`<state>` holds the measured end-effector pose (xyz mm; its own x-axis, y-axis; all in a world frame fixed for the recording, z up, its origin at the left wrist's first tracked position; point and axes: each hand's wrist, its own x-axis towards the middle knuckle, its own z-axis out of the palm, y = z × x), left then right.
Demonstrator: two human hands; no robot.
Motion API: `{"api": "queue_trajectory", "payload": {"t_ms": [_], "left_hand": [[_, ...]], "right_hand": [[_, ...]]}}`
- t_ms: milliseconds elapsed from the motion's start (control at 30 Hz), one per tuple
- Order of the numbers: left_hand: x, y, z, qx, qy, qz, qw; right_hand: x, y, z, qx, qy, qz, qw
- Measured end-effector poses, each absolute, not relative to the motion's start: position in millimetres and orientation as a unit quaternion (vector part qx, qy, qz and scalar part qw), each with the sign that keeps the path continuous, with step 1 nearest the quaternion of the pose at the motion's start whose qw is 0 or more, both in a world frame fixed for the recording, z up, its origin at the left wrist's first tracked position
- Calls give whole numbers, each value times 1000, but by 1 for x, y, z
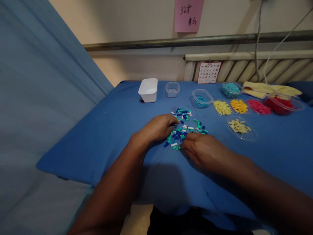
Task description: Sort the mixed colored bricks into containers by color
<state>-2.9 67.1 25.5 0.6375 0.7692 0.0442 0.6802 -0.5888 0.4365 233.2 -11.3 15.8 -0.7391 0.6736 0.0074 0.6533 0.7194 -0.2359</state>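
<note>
A loose pile of small plastic pieces [182, 134], dark blue, green and white, lies spread on the blue cloth. At the pile's left edge is my left hand [160, 126], its fingers bent and pressed together, tips down among the pieces. My right hand [201, 148] rests at the near right side of the pile with its fingers curled together. Whatever either hand pinches, if anything, is hidden by the fingers. Behind the pile stand a white plastic box [148, 93] and a small clear tub [172, 92].
To the right are clear tubs of blue [201, 101], turquoise [231, 88], yellow-green [222, 107], orange [239, 106], pink [259, 107] and red pieces [281, 105]. Nearer is a tub of pale yellow pieces [239, 126]. A yellow cloth [271, 89] lies behind; a curtain [49, 81] hangs left.
</note>
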Motion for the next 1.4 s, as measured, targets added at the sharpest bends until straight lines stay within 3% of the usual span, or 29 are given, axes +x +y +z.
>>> {"api": "queue_trajectory", "payload": {"t_ms": [333, 567, 667, 800, 900, 1000, 1267, 1400], "left_hand": [[5, 67, 25, 901, 398, 68, 160], [15, 65, 33, 892, 422, 40, 160], [13, 66, 31, 868, 444, 79, 210], [11, 68, 24, 769, 470, 220, 373], [18, 69, 22, 673, 447, 331, 487], [29, 68, 24, 626, 416, 363, 551], [28, 61, 29, 618, 381, 300, 619], [13, 67, 28, 663, 421, 320, 530]], "right_hand": [[241, -6, 8, -376, -915, 94, 113], [287, 84, 34, -498, -822, 9, 275], [302, 126, 43, -542, -781, 15, 312], [303, 124, 34, -545, -758, 31, 357], [284, 84, 23, -472, -785, 95, 389], [261, 45, 18, -366, -847, 169, 345], [253, 28, 14, -361, -841, 195, 353], [263, 41, 13, -401, -806, 189, 392]]}}
